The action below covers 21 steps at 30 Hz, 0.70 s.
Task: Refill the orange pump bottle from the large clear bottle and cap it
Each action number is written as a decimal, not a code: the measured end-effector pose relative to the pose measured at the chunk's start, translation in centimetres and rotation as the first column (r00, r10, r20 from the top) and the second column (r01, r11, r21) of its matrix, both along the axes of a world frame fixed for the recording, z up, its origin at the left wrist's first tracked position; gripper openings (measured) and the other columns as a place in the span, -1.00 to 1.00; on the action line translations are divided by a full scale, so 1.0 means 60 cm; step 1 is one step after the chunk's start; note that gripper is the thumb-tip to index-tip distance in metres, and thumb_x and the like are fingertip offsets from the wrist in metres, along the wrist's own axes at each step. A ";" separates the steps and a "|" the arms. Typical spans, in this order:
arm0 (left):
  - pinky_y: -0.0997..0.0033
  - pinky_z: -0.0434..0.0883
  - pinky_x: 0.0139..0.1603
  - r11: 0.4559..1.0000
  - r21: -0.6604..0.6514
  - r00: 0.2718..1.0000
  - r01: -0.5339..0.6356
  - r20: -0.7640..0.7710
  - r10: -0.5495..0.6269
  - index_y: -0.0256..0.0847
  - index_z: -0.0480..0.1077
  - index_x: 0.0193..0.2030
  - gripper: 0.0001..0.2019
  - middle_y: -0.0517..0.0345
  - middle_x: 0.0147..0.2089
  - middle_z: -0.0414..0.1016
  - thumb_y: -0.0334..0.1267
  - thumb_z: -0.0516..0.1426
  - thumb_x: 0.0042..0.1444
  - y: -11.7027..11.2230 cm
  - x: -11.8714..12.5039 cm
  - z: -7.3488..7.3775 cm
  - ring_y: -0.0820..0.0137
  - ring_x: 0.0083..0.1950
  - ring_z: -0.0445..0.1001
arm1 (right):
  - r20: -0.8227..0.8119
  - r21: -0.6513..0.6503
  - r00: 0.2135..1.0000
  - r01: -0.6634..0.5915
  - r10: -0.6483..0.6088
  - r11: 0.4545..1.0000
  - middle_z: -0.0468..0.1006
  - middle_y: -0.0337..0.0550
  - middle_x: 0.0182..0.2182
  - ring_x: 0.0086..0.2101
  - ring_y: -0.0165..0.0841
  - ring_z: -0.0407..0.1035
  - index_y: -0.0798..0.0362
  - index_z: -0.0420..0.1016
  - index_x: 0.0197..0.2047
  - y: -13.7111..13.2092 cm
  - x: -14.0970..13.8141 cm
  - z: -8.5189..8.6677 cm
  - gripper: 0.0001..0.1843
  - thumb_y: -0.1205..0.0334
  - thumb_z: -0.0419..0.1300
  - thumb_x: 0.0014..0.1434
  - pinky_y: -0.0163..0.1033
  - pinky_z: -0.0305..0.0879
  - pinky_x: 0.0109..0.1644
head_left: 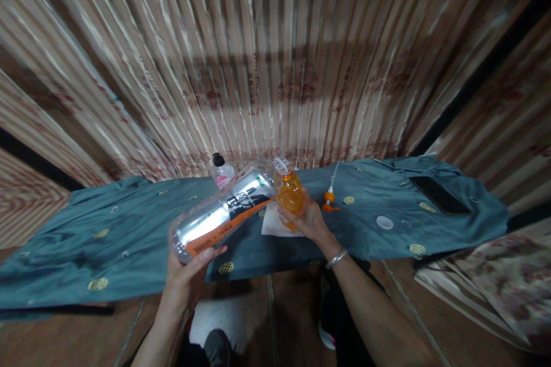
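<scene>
A pleated beige curtain with reddish-brown floral patches rises behind a long, narrow tabletop, which is covered by a wrinkled blue-green cloth with yellow patterned ovals. Above it, a large clear plastic bottle with a silver, black and orange label lies tilted in the air, base low and neck raised toward the right; the person's left hand grasps it near the base. A flat black rectangular object lies toward the tabletop's right end. The right hand is wrapped around a translucent orange bottle, whose mouth is beside the large bottle's neck; whether the two touch cannot be told. Below the orange bottle lies a white sheet, cloth or paper. A small clear bottle with a black cap stands behind the large one. To the right lie an orange pump head with a pale tube and, farther along, a round whitish disc. A silver-coloured bracelet circles the right wrist.
</scene>
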<state>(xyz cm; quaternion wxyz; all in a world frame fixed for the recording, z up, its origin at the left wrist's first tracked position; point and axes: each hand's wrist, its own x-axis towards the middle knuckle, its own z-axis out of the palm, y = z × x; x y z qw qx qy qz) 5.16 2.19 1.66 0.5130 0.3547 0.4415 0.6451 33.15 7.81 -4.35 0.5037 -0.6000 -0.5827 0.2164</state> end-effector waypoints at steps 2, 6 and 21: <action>0.21 0.73 -0.17 1.000 0.005 1.000 0.012 -0.007 -0.012 0.09 0.42 0.33 0.00 -0.02 0.37 0.54 -0.29 0.60 -0.35 -0.003 0.000 0.000 0.06 0.06 0.69 | -0.004 0.005 1.000 0.015 -0.015 1.000 0.73 0.08 0.12 0.14 0.11 0.64 0.02 0.44 0.37 0.001 -0.001 -0.001 -0.19 0.03 0.49 0.09 0.18 0.54 0.30; 0.39 0.69 -0.22 1.000 0.023 0.999 -0.014 -0.049 0.015 0.11 0.41 0.32 0.05 0.05 0.34 0.54 -0.36 0.62 -0.41 -0.008 0.005 0.007 0.20 0.02 0.67 | 0.002 0.001 1.000 0.002 -0.002 1.000 0.72 0.07 0.14 0.15 0.10 0.64 -0.01 0.45 0.36 0.001 -0.001 0.002 -0.20 0.03 0.49 0.08 0.19 0.54 0.30; 0.43 0.69 -0.28 0.993 0.098 0.995 -0.069 -0.058 0.075 0.05 0.48 0.18 -0.09 0.05 0.32 0.53 -0.34 0.62 -0.41 -0.009 0.002 0.029 0.18 0.02 0.64 | 0.008 -0.011 1.000 -0.008 0.008 1.000 0.73 0.06 0.11 0.12 0.16 0.65 -0.03 0.43 0.36 -0.001 0.002 0.003 -0.17 0.01 0.49 0.06 0.30 0.57 0.26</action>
